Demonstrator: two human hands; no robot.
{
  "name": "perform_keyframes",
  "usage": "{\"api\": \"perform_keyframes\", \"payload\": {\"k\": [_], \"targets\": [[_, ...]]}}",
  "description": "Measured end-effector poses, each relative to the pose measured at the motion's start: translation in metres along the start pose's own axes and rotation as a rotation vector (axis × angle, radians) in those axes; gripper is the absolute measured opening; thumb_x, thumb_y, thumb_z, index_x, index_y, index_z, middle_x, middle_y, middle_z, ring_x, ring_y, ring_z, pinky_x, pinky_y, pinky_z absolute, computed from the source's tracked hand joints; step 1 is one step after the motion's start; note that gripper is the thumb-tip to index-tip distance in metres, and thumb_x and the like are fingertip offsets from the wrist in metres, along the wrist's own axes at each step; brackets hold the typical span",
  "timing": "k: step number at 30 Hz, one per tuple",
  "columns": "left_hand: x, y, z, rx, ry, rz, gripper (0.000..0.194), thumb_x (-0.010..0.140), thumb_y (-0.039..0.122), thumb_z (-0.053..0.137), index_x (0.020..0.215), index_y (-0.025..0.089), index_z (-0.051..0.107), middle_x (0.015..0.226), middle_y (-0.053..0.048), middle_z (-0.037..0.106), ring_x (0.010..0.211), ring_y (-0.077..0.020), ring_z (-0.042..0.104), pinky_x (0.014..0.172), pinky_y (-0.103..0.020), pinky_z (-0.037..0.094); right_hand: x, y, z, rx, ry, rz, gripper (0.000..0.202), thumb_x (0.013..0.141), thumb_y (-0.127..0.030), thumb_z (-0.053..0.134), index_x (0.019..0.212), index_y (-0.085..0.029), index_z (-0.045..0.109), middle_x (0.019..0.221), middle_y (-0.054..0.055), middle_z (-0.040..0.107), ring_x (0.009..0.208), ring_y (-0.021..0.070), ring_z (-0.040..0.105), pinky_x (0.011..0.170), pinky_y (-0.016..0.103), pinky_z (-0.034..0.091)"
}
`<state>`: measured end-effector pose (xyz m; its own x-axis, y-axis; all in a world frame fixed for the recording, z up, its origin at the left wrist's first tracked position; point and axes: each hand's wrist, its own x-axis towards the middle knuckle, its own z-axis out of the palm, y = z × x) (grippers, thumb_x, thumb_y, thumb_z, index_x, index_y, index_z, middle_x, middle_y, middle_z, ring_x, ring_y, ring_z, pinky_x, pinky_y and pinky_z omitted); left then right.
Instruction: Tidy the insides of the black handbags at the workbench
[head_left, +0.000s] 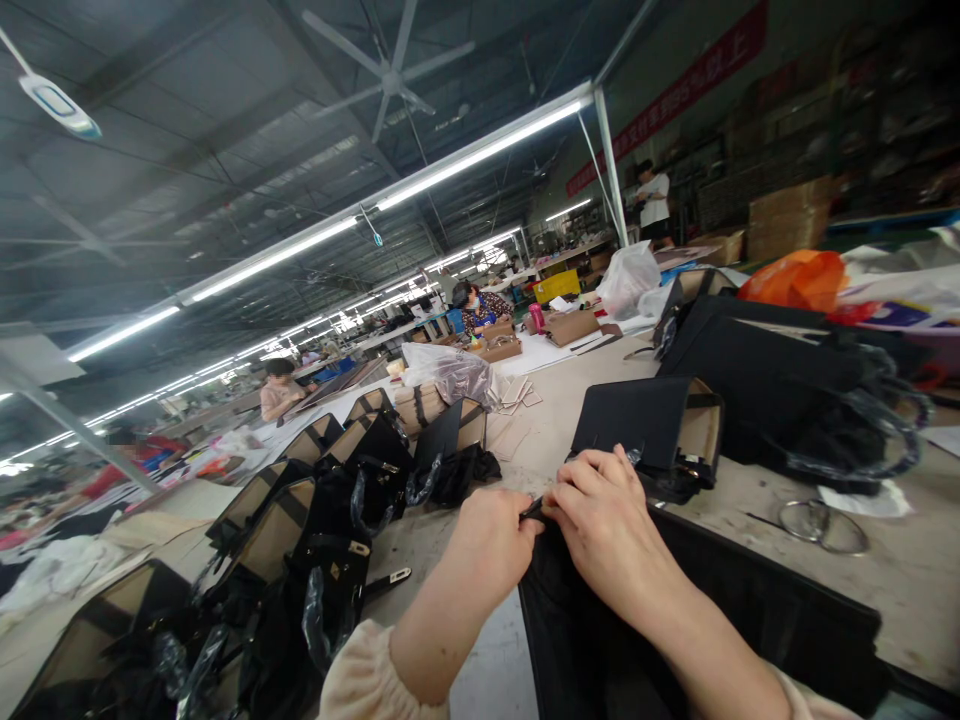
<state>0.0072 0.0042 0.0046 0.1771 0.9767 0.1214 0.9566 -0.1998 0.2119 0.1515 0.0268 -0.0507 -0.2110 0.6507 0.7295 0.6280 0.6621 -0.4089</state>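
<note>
A short, narrow black strip runs between my two hands. My left hand is closed, its thumb and fingers pinching the near end. On the other end, my right hand is closed too, with fingers bent over it. Below them lies a soft black bag piece, partly covered by my right arm. Just beyond my right hand, a small black handbag with a beige inside rests on the table. Whether the strip joins the piece below is hidden by my fingers.
Several black handbags with plastic-wrapped handles crowd the left side. A larger black bag stands at right, near wire-like rings. Farther along are a clear plastic bag and a co-worker at the table.
</note>
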Motion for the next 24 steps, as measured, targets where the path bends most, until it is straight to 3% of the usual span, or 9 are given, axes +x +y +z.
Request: {"api": "perform_keyframes", "payload": {"k": [10, 17, 24], "targets": [[-0.0002, 0.0029, -0.0059, -0.082, -0.046, -0.015, 0.013, 0.075, 0.022, 0.058, 0.065, 0.016, 0.065, 0.067, -0.001, 0.067, 0.063, -0.0138, 0.056, 0.058, -0.023, 0.035, 0.002, -0.002, -0.004, -0.015, -0.039, 0.013, 0.014, 0.081, -0.013, 0.061, 0.071, -0.022, 0.064, 0.079, 0.0, 0.057, 0.095, 0.0205, 0.044, 0.11, 0.051, 0.016], [-0.0078, -0.0035, -0.0063, -0.209, -0.087, 0.006, 0.011, 0.069, 0.02, 0.052, 0.066, 0.016, 0.062, 0.059, 0.003, 0.057, 0.056, -0.0111, 0.049, 0.052, -0.022, 0.031, 0.0006, -0.0029, -0.0092, 0.037, -0.058, -0.069, 0.01, 0.08, -0.017, 0.064, 0.074, -0.025, 0.065, 0.083, -0.003, 0.06, 0.1, 0.021, 0.046, 0.111, 0.058, 0.005], [-0.0083, -0.0053, -0.0051, -0.259, -0.077, 0.01, 0.016, 0.068, 0.017, 0.05, 0.076, 0.017, 0.064, 0.067, 0.002, 0.062, 0.059, -0.0112, 0.05, 0.055, -0.022, 0.033, -0.0004, -0.0025, -0.0002, 0.055, 0.007, -0.09, 0.011, 0.077, -0.017, 0.069, 0.07, -0.025, 0.064, 0.08, -0.004, 0.062, 0.098, 0.0202, 0.046, 0.111, 0.057, 0.005]]}}
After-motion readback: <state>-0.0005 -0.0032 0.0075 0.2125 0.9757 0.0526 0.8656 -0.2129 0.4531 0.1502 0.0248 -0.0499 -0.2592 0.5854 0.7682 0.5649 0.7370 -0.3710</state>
